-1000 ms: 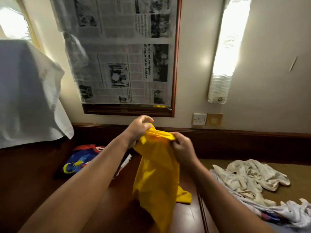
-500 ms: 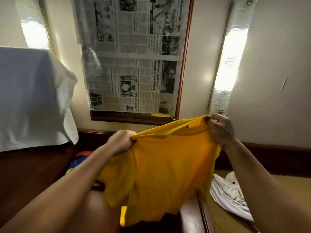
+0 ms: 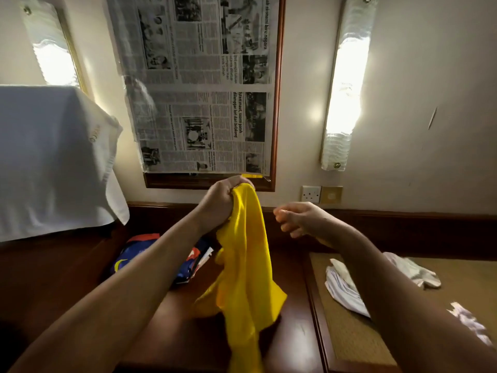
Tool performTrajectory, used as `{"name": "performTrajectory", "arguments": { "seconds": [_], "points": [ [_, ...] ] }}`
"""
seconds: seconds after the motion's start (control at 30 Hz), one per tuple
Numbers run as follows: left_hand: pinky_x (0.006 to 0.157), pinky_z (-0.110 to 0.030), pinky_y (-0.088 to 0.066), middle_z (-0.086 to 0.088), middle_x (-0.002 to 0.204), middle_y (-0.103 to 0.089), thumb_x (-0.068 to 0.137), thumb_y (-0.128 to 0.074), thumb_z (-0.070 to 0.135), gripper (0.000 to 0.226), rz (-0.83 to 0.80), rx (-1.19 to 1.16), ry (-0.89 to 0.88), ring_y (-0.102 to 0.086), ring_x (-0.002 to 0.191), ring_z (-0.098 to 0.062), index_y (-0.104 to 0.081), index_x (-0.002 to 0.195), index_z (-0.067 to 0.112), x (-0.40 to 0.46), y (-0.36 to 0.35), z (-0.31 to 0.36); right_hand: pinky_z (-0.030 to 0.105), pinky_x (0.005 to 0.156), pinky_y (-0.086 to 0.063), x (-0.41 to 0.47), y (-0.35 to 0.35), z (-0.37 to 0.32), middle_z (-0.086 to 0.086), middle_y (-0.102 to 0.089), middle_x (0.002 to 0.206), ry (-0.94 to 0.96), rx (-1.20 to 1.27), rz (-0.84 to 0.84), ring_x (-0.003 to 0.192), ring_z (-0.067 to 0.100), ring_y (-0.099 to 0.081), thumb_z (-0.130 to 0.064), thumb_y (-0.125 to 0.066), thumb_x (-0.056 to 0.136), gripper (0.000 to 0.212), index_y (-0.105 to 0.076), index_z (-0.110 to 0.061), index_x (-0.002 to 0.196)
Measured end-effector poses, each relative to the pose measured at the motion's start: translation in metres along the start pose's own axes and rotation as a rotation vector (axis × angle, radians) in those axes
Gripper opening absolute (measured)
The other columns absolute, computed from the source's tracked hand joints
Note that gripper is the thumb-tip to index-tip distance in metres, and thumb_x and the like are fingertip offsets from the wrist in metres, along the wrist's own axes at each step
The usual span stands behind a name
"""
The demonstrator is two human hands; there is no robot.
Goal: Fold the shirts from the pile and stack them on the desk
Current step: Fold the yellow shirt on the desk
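Yellow shirt hangs bunched over the dark desk, its lower end cut off by the frame edge. Left hand grips it up top, fist tight around the cloth; right hand sits just beside, fingers curled on nothing. The right forearm covers much of the pale pile, possibly shirts. Blue flag-patterned cloth behind the left arm, newspaper-covered frame on the wall.

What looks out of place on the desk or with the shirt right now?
The yellow shirt hangs bunched from the left hand alone; the right hand is curled and holds nothing. A blue flag-print cloth lies crumpled on the desk, and pale garments sit in a loose heap to the right. Nothing looks damaged.
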State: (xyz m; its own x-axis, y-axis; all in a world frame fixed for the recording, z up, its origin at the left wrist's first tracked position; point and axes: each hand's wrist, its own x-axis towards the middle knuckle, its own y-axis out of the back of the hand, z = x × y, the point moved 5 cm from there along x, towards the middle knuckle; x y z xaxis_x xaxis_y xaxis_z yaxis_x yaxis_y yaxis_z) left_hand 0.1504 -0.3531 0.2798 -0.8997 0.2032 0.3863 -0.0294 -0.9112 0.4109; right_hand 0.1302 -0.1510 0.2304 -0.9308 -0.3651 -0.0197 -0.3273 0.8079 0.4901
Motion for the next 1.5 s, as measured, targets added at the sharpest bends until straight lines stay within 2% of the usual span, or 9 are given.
{"name": "performTrajectory", "arguments": {
  "seconds": [0.2, 0.33, 0.47, 0.67, 0.87, 0.97, 1.13, 1.3, 1.5],
  "points": [
    [0.072, -0.032, -0.056, -0.004, 0.103, -0.064, 0.092, -0.052, -0.001, 0.028, -0.091, -0.115, 0.007, -0.063, 0.095, -0.023, -0.068, 0.092, 0.022, -0.020, -0.009, 0.035, 0.045, 0.109, -0.032, 0.011, -0.037, -0.034, 0.008, -0.062, 0.127, 0.089, 0.294, -0.181, 0.121, 0.023, -0.054, -0.006, -0.060, 0.090, 0.036, -0.061, -0.020, 0.123],
    [0.077, -0.033, -0.053, -0.014, 0.110, -0.063, 0.091, -0.057, 0.016, 0.020, 0.146, -0.331, 0.033, -0.061, 0.098, -0.028, -0.065, 0.105, 0.029, -0.051, 0.022, 0.004, 0.037, 0.081, -0.050, -0.002, -0.045, -0.054, 0.020, -0.064, 0.099, 0.124, 0.345, -0.129, 0.087, 0.025, -0.058, -0.014, -0.054, 0.096, 0.021, -0.064, 0.001, 0.108],
    [0.080, -0.036, -0.055, -0.002, 0.109, -0.065, 0.070, -0.060, 0.072, 0.056, -0.007, -0.293, 0.192, -0.064, 0.098, -0.020, -0.057, 0.113, 0.035, -0.119, -0.019, -0.074, 0.030, 0.071, -0.053, -0.015, -0.045, -0.085, 0.006, -0.062, 0.089, 0.184, 0.293, 0.033, 0.082, 0.019, -0.059, -0.010, -0.052, 0.096, 0.015, -0.066, -0.014, 0.091],
    [0.065, -0.041, -0.043, -0.012, 0.076, -0.060, 0.072, -0.070, 0.056, 0.041, -0.097, -0.089, 0.434, -0.051, 0.070, -0.019, -0.061, 0.085, 0.018, -0.168, -0.042, -0.182, 0.030, 0.068, -0.052, -0.037, -0.023, -0.105, 0.009, -0.061, 0.095, 0.255, 0.240, 0.334, 0.086, 0.021, -0.058, -0.015, -0.051, 0.097, 0.014, -0.064, -0.013, 0.096],
    [0.063, -0.021, -0.042, -0.002, 0.076, -0.055, 0.092, -0.061, 0.020, 0.009, -0.226, 0.005, 0.290, -0.051, 0.066, -0.009, -0.059, 0.085, 0.014, -0.142, 0.026, -0.146, 0.028, 0.072, -0.043, -0.078, 0.035, -0.038, 0.019, -0.063, 0.104, 0.050, -0.404, 0.891, 0.090, 0.030, -0.056, -0.008, -0.054, 0.091, 0.021, -0.068, -0.009, 0.106],
    [0.068, -0.028, -0.050, -0.007, 0.085, -0.064, 0.089, -0.063, 0.026, 0.026, -0.340, -0.207, 0.289, -0.060, 0.076, -0.016, -0.065, 0.100, 0.003, -0.133, 0.039, -0.111, 0.046, 0.098, -0.044, -0.069, -0.005, 0.007, 0.012, -0.046, 0.130, -0.182, -0.577, 0.568, 0.117, 0.034, -0.047, -0.008, -0.061, 0.082, 0.047, -0.057, -0.024, 0.126],
    [0.076, -0.036, -0.053, -0.009, 0.089, -0.068, 0.091, -0.062, 0.020, 0.016, -0.377, -0.216, 0.248, -0.064, 0.082, -0.021, -0.071, 0.097, 0.008, -0.121, 0.040, -0.080, 0.044, 0.104, -0.044, -0.059, -0.171, 0.037, 0.003, -0.053, 0.132, -0.234, 0.114, -0.062, 0.120, 0.025, -0.052, -0.010, -0.070, 0.083, 0.056, -0.050, -0.025, 0.132],
    [0.076, -0.031, -0.054, -0.007, 0.100, -0.066, 0.095, -0.054, 0.011, 0.019, -0.451, 0.236, 0.198, -0.064, 0.091, -0.020, -0.066, 0.108, 0.015, -0.123, 0.079, -0.097, 0.028, 0.061, -0.035, -0.063, -0.175, 0.052, 0.004, -0.050, 0.068, -0.197, 0.048, 0.131, 0.066, 0.016, -0.045, 0.005, -0.060, 0.086, 0.022, -0.057, -0.011, 0.071],
    [0.061, -0.023, -0.044, -0.002, 0.081, -0.057, 0.092, -0.051, 0.001, 0.021, -0.209, 0.685, 0.205, -0.056, 0.078, -0.018, -0.056, 0.080, 0.018, -0.140, 0.109, -0.140, 0.028, 0.059, -0.046, -0.076, -0.138, 0.022, 0.003, -0.064, 0.081, -0.038, -0.239, 0.256, 0.077, 0.019, -0.060, -0.018, -0.072, 0.084, 0.006, -0.066, -0.018, 0.082]
  ]
}}
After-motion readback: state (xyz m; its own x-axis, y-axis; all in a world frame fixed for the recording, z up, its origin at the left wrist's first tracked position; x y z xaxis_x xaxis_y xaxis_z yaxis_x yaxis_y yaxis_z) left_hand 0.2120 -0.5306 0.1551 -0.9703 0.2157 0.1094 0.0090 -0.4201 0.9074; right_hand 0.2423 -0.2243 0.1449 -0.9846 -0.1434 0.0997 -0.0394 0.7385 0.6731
